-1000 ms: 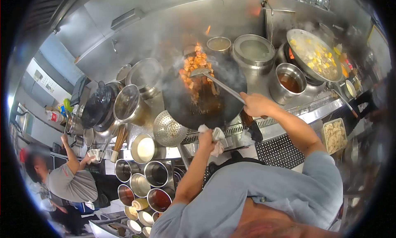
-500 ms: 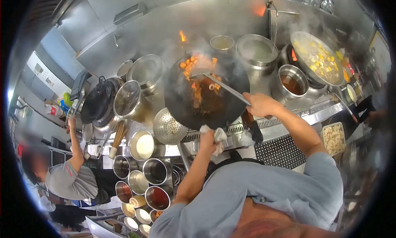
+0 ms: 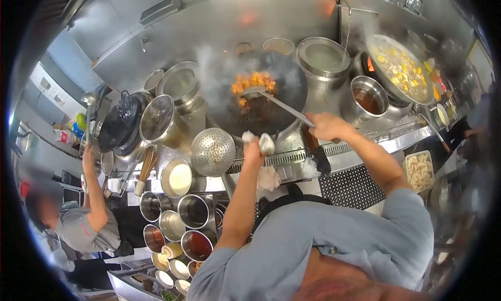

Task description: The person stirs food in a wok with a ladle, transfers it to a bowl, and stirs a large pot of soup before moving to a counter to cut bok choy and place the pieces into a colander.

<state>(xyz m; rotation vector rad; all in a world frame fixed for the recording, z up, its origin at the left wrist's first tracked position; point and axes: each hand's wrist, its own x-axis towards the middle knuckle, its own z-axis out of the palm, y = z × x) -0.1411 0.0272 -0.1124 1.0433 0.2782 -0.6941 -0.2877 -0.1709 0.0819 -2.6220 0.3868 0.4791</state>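
A large black wok [image 3: 224, 110] stands on the stove ahead of me, steaming, with browned orange food pieces [image 3: 261, 81] bunched toward its far side. My right hand [image 3: 329, 127] is closed round the long handle of a ladle [image 3: 286, 108], whose bowl rests among the food. At the wok's near rim, my left hand [image 3: 253, 154] is closed on a white cloth [image 3: 266, 143]. Whether the fingers grip a wok handle beneath the cloth is hidden.
A perforated strainer [image 3: 213, 152] lies left of my left hand. Several sauce pots [image 3: 193, 211] stand below it. At right are a pot of brown liquid [image 3: 370, 98] and a pan of yellow-and-white food [image 3: 399, 66]. Another person [image 3: 86, 225] works at far left, arm raised.
The wok has swung up and away, and its food has gathered together. My left hand has shifted slightly left and up. The flame has gone. The other person's ladle is higher.
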